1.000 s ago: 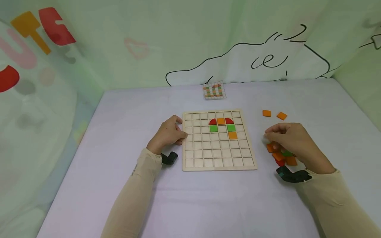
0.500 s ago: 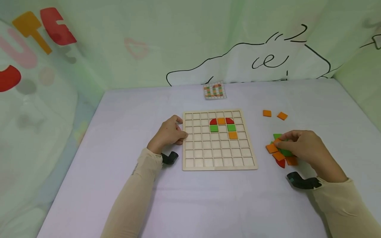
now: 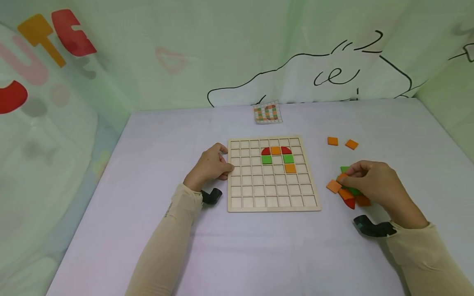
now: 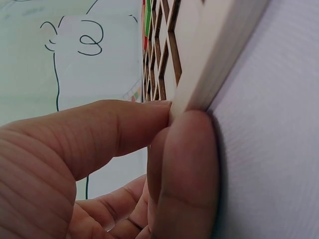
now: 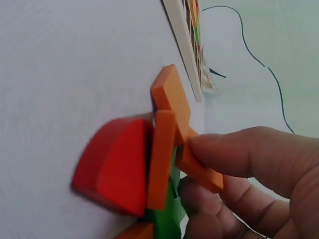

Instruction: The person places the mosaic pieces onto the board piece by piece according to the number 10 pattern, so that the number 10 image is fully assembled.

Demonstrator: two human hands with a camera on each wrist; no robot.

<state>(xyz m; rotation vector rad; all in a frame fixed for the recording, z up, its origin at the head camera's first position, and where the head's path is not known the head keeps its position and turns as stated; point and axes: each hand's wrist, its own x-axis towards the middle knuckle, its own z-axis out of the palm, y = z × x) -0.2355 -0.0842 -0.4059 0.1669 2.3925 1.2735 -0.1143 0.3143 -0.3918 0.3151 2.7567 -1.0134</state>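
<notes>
The orange square tile is at the pile to the right of the board; your right hand pinches it between thumb and fingers. Directly about it lie further orange squares, one at the pile's near-left side, with green tiles and a red quarter-round tile. Parts of the pile are hidden under your hand.

Your left hand grips the left edge of the wooden grid board, thumb and fingertip at the rim. The board lies flat. Its upper right area carries six seated tiles: a left red quarter-round, an orange square and a right red quarter-round in one row; a green square and a second green square below the two reds; and a lower orange square under the right green.

Two loose orange squares lie beyond the pile, apart from each other. A pattern card stands behind the board, near the back edge of the white tabletop.
</notes>
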